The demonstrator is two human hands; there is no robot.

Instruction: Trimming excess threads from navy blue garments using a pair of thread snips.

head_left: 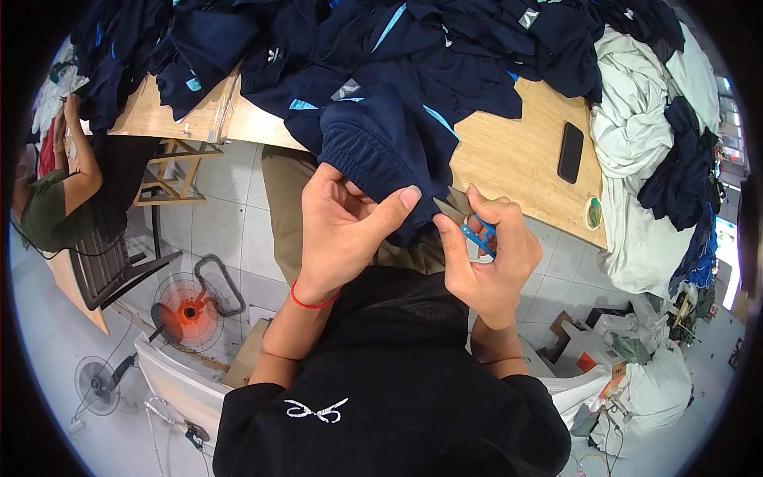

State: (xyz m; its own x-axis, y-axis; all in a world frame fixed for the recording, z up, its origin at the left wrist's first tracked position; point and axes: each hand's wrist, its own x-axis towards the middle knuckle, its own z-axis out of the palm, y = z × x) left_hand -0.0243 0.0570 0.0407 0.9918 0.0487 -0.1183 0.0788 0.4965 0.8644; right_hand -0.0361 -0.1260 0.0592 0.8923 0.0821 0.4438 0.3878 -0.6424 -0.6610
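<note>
A navy garment [397, 131] with an elastic gathered edge and light blue trim hangs over the table's near edge toward my lap. My left hand [350, 219] grips its gathered edge, thumb on top and the other fingers partly tucked under the cloth. In my right hand [494, 258] is a pair of blue-handled thread snips [479, 234]. Their pointed metal blades touch or nearly touch the garment's edge, close to my left thumb; whether a thread lies between them is too small to tell.
Navy garments [318, 36] heap along the far side of the wooden table [509, 151]. A black phone [571, 153] lies at right, beside white cloth [632, 103]. Another person's arm [75, 171] is at far left. Below stand a fan [189, 312] and a dark chair [99, 266].
</note>
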